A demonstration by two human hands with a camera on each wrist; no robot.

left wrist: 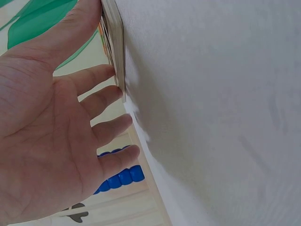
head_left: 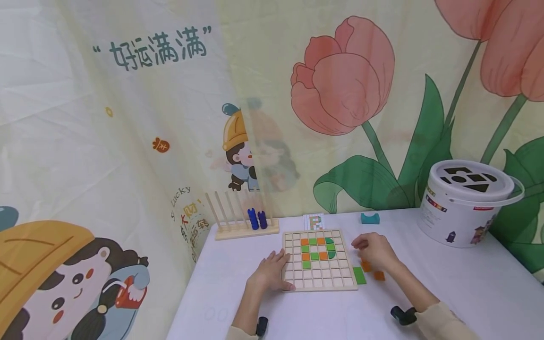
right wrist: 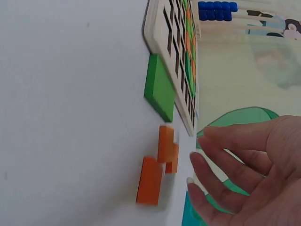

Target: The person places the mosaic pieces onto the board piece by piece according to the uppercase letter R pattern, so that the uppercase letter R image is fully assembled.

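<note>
A wooden grid board (head_left: 320, 282) lies on the table with orange, green and white squares and two dark green curved pieces in its cells. My left hand (head_left: 269, 273) rests at its left edge, fingers spread and straight, thumb along the near corner; the left wrist view shows fingertips against the board's side. My right hand (head_left: 374, 252) hovers just right of the board, thumb and index fingertips together, the other fingers loosely bent. No piece shows between them in the right wrist view. Below it lie orange blocks (right wrist: 149, 181) and a green block (right wrist: 160, 89) beside the board's edge.
A pattern card (head_left: 314, 222) sits behind the board. Back left stands a wooden peg rack (head_left: 246, 230) with blue beads on two pegs. A teal arched block (head_left: 369, 218) lies at the back, and a white lidded bucket (head_left: 459, 217) stands at the right.
</note>
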